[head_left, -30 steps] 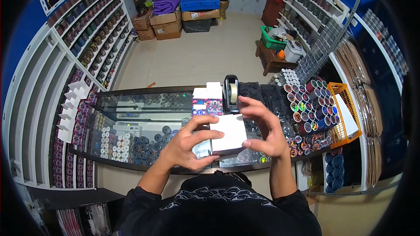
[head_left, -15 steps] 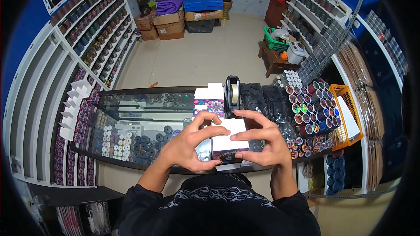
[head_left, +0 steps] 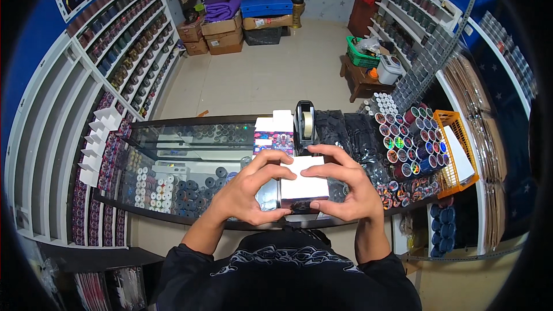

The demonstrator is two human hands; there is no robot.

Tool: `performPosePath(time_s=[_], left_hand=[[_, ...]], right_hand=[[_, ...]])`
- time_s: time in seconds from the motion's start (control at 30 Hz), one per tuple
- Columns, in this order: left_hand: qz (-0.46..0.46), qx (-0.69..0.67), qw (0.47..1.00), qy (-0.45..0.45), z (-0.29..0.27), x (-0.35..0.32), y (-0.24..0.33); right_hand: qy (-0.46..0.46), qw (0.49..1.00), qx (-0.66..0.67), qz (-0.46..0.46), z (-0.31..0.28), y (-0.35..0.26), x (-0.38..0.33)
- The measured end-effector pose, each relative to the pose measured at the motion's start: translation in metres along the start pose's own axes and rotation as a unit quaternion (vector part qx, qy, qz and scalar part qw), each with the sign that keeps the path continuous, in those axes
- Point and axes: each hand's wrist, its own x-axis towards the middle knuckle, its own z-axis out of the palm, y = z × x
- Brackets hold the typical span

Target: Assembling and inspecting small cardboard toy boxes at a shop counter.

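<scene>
Between my two hands is a small carton [head_left: 305,187] with a white top and a dark printed side facing me. My left hand [head_left: 253,187] grips its left side, thumb at the lower front edge and index fingertip on the white top. From the right, my right hand [head_left: 348,187] holds it the same way, its thumb on the front corner and a finger across the top. Just beyond the carton stands a colourful printed box [head_left: 274,140] with white flaps raised. Next to that is a black tape dispenser [head_left: 305,124] with a roll of tape.
The glass-topped counter [head_left: 173,116] has spools inside. To the right sit black plastic-wrapped packs [head_left: 345,132], many round-topped cans [head_left: 409,138] and an orange crate [head_left: 458,181]. Printed boxes with white flaps [head_left: 95,147] line the left. Thread shelves [head_left: 124,40] climb the left wall.
Both hands keep their hold on the carton. My fingers on its white top have shifted slightly, and the left index fingertip has drawn back a little to the left.
</scene>
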Motion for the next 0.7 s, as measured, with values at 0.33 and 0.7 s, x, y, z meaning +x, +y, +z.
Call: performPosePath(time_s=[0.33, 0.7], left_hand=[[0.016, -0.007, 1.000, -0.013, 0.002, -0.002, -0.001], [0.010, 0.008, 1.000, -0.021, 0.002, -0.004, 0.005]], right_hand=[[-0.016, 0.999, -0.029, -0.010, 0.000, -0.006, -0.003], [-0.019, 0.999, -0.048, 0.006, 0.001, -0.009, -0.002]])
